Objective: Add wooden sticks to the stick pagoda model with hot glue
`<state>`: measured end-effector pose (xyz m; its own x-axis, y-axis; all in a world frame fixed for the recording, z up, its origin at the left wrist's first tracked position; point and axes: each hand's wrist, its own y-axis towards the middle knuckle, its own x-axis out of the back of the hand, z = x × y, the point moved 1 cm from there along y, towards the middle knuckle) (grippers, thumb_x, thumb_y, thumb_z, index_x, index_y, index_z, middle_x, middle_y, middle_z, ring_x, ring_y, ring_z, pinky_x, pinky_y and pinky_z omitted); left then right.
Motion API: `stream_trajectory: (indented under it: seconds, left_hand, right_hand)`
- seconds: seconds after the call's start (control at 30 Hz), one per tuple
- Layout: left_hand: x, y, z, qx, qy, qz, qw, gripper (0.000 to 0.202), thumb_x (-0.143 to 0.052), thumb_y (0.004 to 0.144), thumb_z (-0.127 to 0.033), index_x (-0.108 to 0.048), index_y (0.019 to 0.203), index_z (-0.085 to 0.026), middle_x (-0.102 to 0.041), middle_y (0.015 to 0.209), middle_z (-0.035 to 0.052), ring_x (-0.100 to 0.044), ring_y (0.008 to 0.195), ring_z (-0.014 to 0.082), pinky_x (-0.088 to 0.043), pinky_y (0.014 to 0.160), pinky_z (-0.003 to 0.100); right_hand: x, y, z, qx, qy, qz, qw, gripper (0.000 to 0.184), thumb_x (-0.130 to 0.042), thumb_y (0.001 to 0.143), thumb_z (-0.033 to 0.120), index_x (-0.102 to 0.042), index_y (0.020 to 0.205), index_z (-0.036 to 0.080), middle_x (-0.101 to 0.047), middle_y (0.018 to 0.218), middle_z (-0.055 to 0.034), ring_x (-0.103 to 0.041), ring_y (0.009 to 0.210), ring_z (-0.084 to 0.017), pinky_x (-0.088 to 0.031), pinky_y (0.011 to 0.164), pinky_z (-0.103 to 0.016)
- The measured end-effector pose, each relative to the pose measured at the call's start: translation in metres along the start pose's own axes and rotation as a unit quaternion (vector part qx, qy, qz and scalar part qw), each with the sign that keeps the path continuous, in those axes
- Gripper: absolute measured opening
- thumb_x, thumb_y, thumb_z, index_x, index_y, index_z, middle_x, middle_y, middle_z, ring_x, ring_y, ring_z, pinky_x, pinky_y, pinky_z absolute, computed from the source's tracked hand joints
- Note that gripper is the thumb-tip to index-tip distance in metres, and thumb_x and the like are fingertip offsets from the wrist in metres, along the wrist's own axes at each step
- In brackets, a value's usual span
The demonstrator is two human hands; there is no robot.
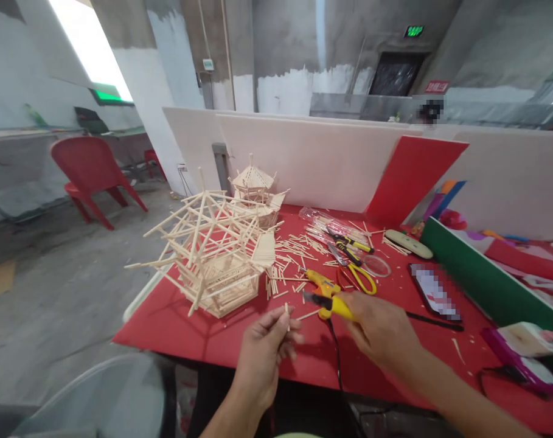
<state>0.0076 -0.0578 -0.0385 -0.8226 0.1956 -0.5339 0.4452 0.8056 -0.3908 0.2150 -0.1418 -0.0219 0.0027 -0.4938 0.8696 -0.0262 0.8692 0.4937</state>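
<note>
My left hand (269, 340), at the table's front edge, pinches a short wooden stick (286, 310) between thumb and fingers. My right hand (381, 328) is wrapped round yellow-handled pliers (342, 307), whose dark jaws point left toward the stick but stay apart from it. Just behind the pliers lies a yellow glue gun (320, 281), its dark cord running down over the front edge. An open pavilion-like frame of wooden sticks (212, 249) stands left of my hands. Loose cut sticks (299, 246) are scattered to its right.
A second stick pavilion (253, 182) stands behind. Yellow-handled scissors (361, 278), black-and-yellow pliers (349, 244) and a phone (434, 292) lie on the red table (166, 328). A green board (481, 274) borders the right side; a grey bin (107, 395) stands below left.
</note>
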Motion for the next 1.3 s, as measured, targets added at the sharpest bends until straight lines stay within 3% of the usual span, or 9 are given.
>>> stream_trajectory:
  seconds: [0.07, 0.17, 0.3, 0.6, 0.8, 1.03, 1.3]
  left_hand:
    - [0.002, -0.002, -0.004, -0.006, -0.003, 0.002, 1.000, 0.039, -0.084, 0.062, -0.032, -0.068, 0.089, -0.010, -0.070, 0.071, 0.0073, -0.062, 0.054, 0.0120, -0.046, 0.041, 0.017]
    - [0.006, -0.008, -0.007, -0.006, -0.010, 0.017, 1.000, 0.031, -0.082, 0.065, -0.032, -0.066, 0.081, -0.011, -0.069, 0.072, 0.0069, -0.061, 0.053, 0.0111, -0.047, 0.042, 0.017]
    - [0.008, -0.014, -0.009, -0.005, -0.014, 0.033, 0.999, 0.028, -0.082, 0.066, -0.031, -0.064, 0.075, -0.012, -0.067, 0.069, 0.0047, -0.058, 0.050, 0.0092, -0.048, 0.041, 0.018]
    - [0.005, -0.013, -0.011, 0.015, 0.015, 0.056, 0.998, 0.029, -0.080, 0.068, -0.036, -0.064, 0.068, -0.012, -0.061, 0.055, 0.0015, -0.050, 0.040, 0.0068, -0.043, 0.037, 0.016]
    - [0.005, -0.008, -0.014, 0.012, 0.020, 0.015, 1.000, 0.030, -0.085, 0.060, -0.030, -0.068, 0.074, -0.010, -0.067, 0.067, 0.0045, -0.059, 0.049, 0.0096, -0.049, 0.043, 0.017]
    - [0.005, -0.003, -0.014, -0.013, 0.047, -0.014, 0.999, 0.030, -0.085, 0.058, -0.028, -0.069, 0.077, -0.010, -0.067, 0.062, 0.0033, -0.065, 0.053, 0.0141, -0.053, 0.047, 0.021]
    - [0.008, -0.005, -0.017, -0.061, 0.099, -0.034, 0.993, 0.024, -0.081, 0.062, -0.026, -0.070, 0.077, -0.010, -0.068, 0.060, 0.0044, -0.066, 0.051, 0.0161, -0.053, 0.046, 0.021]
  right_hand:
    - [-0.008, -0.001, 0.026, 0.047, 0.017, -0.010, 0.999, 0.030, -0.044, 0.086, 0.016, -0.056, 0.113, 0.017, -0.070, 0.096, -0.0089, -0.065, 0.083, -0.021, -0.046, 0.071, -0.031]
    - [-0.017, 0.001, 0.040, 0.072, 0.045, -0.014, 0.996, 0.029, -0.044, 0.086, 0.015, -0.055, 0.113, 0.015, -0.069, 0.091, -0.0095, -0.064, 0.081, -0.021, -0.046, 0.069, -0.031]
    - [-0.025, 0.004, 0.041, 0.092, 0.065, -0.011, 0.994, 0.027, -0.043, 0.087, 0.016, -0.054, 0.112, 0.016, -0.067, 0.087, -0.0086, -0.062, 0.074, -0.020, -0.043, 0.062, -0.029]
    - [-0.029, 0.003, 0.040, 0.095, 0.061, -0.014, 0.994, 0.026, -0.041, 0.090, 0.019, -0.051, 0.114, 0.016, -0.066, 0.090, -0.0092, -0.061, 0.075, -0.021, -0.042, 0.063, -0.030]
    - [-0.033, 0.004, 0.037, 0.097, 0.042, -0.031, 0.994, 0.025, -0.039, 0.093, 0.021, -0.052, 0.112, 0.014, -0.066, 0.089, -0.0094, -0.060, 0.075, -0.021, -0.040, 0.063, -0.031]
    - [-0.034, 0.007, 0.042, 0.093, 0.043, -0.017, 0.995, 0.026, -0.037, 0.095, 0.022, -0.052, 0.114, 0.014, -0.063, 0.087, -0.0081, -0.056, 0.074, -0.020, -0.036, 0.063, -0.031]
    - [-0.037, 0.016, 0.042, 0.130, -0.036, -0.067, 0.989, 0.021, -0.036, 0.095, 0.014, -0.056, 0.102, 0.014, -0.058, 0.073, -0.0048, -0.049, 0.063, -0.018, -0.030, 0.059, -0.031]
